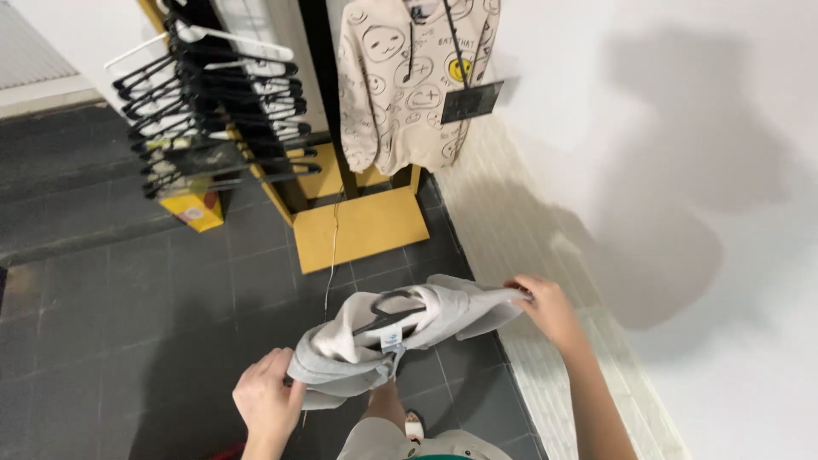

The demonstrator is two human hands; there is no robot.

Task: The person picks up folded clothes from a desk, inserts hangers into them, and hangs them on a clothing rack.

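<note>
At the far left we see a bunch of black hangers (213, 111) hanging on a rack, with one white hanger (223, 38) on top, and a small yellow box (194, 209) on the dark tiled floor (102, 324) below them. Just right of these stands a yellow stand (362, 226), and above it hangs a cream hoodie (413, 81) printed with smiley faces, a dark tag dangling in front of it.

Lower down, our left hand (268, 400) is clenched around the bottom left edge of a grey sweatshirt (400, 332), bunching the cloth. The sweatshirt is held up in the air between our two hands, above the floor and in front of our legs. A black hanger (388, 308) sits inside its neck opening, beside a small white label.

Our right hand (550, 308) grasps the right end of the sweatshirt, fingers pinched on the cloth. Further right is the white wall (699, 170) with our shadow on it.
</note>
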